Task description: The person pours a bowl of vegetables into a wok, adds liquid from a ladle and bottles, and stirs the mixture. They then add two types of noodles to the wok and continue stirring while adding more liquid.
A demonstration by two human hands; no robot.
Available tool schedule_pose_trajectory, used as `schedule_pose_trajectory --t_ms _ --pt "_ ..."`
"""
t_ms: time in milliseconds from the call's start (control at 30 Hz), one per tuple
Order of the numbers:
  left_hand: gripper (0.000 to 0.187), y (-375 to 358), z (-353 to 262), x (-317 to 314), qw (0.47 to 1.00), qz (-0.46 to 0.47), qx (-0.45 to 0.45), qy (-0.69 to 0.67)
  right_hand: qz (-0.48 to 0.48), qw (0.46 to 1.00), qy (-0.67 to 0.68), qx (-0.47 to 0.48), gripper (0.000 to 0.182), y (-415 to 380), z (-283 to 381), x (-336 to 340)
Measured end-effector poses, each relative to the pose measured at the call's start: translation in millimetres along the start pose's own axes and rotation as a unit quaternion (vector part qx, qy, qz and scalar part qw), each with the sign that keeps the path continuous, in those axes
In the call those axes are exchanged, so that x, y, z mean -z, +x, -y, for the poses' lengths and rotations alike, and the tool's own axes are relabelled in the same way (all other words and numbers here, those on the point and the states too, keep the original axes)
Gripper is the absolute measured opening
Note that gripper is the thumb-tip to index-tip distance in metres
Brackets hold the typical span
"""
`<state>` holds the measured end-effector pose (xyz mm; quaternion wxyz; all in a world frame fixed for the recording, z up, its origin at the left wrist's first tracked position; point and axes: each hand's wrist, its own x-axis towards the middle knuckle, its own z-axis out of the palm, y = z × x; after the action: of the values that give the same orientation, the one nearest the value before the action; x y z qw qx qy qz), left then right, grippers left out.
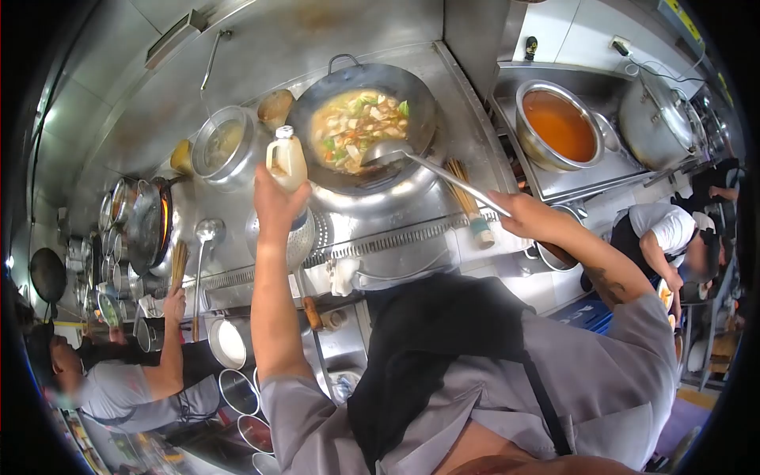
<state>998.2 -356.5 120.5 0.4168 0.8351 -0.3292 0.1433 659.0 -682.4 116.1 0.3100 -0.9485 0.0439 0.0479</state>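
My left hand [277, 198] is closed round a clear plastic bottle [288, 158] with a white cap, held upright at the left edge of a large wok [317, 95]. In the wok lies a stew [360, 119] of vegetables and pale pieces in a yellowish broth. My right hand [518, 215] grips the long handle of a metal ladle [388, 152], whose bowl rests at the right part of the stew. A bamboo brush [467, 194] lies on the counter between the wok and my right hand.
A metal bowl of orange liquid [560, 127] stands at the right, beside a lidded pot [653, 119]. Left of the wok are a pot of liquid [222, 142] and a strainer [297, 241]. Co-workers stand at left [134, 388] and right [661, 229].
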Motion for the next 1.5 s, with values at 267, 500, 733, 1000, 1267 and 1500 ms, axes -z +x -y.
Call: schedule_pose_trajectory --t_ms 267,500,733,1000,1267,1500 --pt "0.071 30.4 -6.6 -27.5 0.929 0.123 -0.025 0.348 -0.152 0.955 0.252 -0.037 0.039 73.0 8.0 -52.2" --pt "0.058 48.3 4.0 -56.2 0.803 0.141 -0.114 0.567 -0.018 0.781 0.616 -0.105 0.019 87.2 48.2 -22.8" --pt "0.058 55.7 0.0 -71.3 0.767 0.141 -0.119 0.614 -0.019 0.762 0.637 -0.115 0.011 92.7 45.3 -24.3" --pt "0.048 62.2 -7.3 -78.8 0.767 0.149 -0.117 0.613 -0.015 0.759 0.639 -0.121 0.011 94.8 39.2 -19.5" --pt "0.039 65.2 -1.1 -80.0 0.776 0.17 -0.114 0.596 -0.012 0.741 0.657 -0.138 0.012 97.6 44.7 -17.0" --pt "0.057 60.7 -7.8 -73.1 0.827 0.171 -0.03 0.535 0.012 0.7 0.698 -0.152 0.01 106.4 48.9 -9.0"
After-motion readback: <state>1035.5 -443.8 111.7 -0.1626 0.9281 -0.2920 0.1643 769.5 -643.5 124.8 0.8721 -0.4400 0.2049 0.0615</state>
